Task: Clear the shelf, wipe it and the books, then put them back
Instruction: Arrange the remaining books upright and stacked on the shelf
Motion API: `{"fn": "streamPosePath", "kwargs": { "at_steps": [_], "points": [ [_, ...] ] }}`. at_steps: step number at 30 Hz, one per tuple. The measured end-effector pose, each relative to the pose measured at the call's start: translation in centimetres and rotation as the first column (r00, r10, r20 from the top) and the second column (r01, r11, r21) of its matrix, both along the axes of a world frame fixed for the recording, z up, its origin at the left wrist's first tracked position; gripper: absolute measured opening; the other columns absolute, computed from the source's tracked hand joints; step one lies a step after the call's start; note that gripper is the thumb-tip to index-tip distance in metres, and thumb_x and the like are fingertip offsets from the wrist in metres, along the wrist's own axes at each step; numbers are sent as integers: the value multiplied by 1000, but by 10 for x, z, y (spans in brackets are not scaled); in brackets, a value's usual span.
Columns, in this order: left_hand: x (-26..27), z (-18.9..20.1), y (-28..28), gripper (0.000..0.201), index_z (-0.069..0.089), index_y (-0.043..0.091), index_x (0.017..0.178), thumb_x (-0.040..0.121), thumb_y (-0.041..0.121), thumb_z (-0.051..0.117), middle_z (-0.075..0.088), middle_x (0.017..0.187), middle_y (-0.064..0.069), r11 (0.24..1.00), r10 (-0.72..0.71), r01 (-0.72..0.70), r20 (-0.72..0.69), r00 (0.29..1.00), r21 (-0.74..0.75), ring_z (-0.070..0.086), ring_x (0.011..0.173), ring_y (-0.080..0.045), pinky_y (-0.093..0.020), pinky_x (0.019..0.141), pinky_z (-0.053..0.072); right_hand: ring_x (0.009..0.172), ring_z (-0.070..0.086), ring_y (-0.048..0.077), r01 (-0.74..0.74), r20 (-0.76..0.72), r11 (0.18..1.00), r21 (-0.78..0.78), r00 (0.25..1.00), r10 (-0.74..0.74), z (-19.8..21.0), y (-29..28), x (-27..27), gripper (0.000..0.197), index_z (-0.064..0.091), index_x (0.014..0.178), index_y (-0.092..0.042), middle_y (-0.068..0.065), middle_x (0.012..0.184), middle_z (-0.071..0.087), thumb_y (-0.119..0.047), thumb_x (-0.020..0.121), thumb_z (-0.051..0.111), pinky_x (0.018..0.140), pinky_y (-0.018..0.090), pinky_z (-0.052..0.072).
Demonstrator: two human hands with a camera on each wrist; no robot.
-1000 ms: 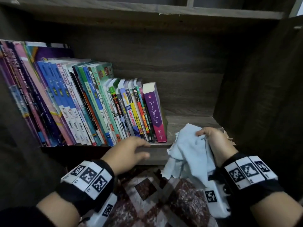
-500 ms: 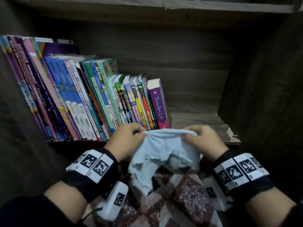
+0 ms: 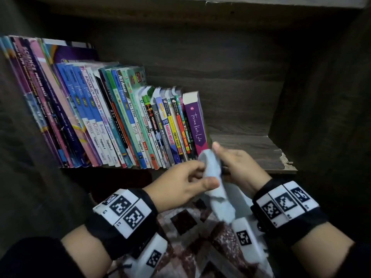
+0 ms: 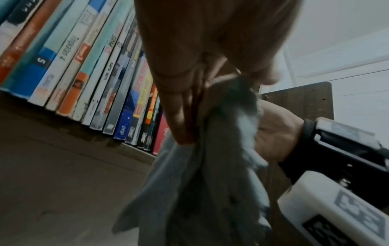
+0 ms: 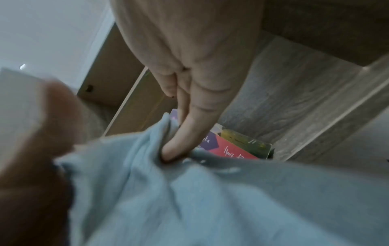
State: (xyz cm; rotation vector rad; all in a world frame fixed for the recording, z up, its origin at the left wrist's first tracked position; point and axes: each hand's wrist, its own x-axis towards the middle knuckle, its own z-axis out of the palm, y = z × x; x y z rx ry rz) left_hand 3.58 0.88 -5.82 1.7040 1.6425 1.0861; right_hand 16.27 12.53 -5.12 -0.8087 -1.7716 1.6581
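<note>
Both hands hold the blue cloth (image 3: pixel 212 173) just near the shelf (image 3: pixel 259 155): the left hand (image 3: pixel 180 183) pinches it, the right hand (image 3: pixel 239 169) grips it. The books (image 3: pixel 112 121) lean left, filling the shelf's left side. Pulling one out carelessly could tip the row.

**Camera Placement and Shared Coverage**

The head view is directed forward and down into the shelf (image 3: pixel 251 149), taken from moderately near. The left wrist view is aimed from low down, up and rightward along the left hand (image 4: pixel 202 55), very close. The right wrist view is aimed upward along the right hand (image 5: pixel 189 74), very close. The cloth (image 3: pixel 212 167) and the purple book (image 3: pixel 195 125) are covered by all three views.
</note>
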Motion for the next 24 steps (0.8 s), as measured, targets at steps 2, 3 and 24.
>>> {"fn": "streamPosePath", "kwargs": {
  "at_steps": [2,3,24],
  "points": [
    [3,-3,3,57,56,23,106,72,69,60,65,98,9,987,157,-158,24,987,27,64,90,-10,-26,76,55,61,68,19,-77,-111,973,-216,992,54,6,-5,-1,42,67,95,3,16,81,72,-32,98,45,54,26,56],
    [1,-4,5,43,55,22,104,79,56,63,63,93,10,970,238,-240,49,970,40,63,84,-8,-24,70,54,60,69,17,-118,-143,963,-242,986,85,7,-6,0,36,66,99,3,15,82,72,-25,99,44,54,25,57],
    [-41,9,2,20,70,14,87,96,24,55,72,86,-11,873,447,-471,173,877,128,66,80,-27,-47,79,53,77,66,24,80,252,888,454,944,-213,-14,14,5,30,63,74,-25,2,78,70,-3,91,50,74,42,54]
  ]
}}
